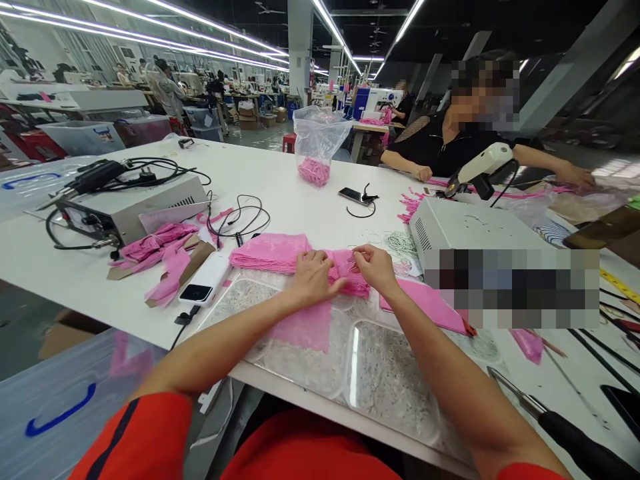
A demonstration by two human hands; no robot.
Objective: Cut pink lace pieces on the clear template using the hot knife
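Strip lights (336,33) are shining beyond a white table (295,200). In the head view, a layered pink fabric stack (270,253) is lying on a plastic sheet (395,380). The left hand (314,277) is resting over it, fingers spread; the right hand (375,268) is bunching fingertips at its right end, holding what I cannot tell. Layers are looking light, limp, probably slippery; pinching several at an edge is seeming safest.

Pink fabric (270,253), white table (305,212), red sleeve (155,427) (dark-striped)
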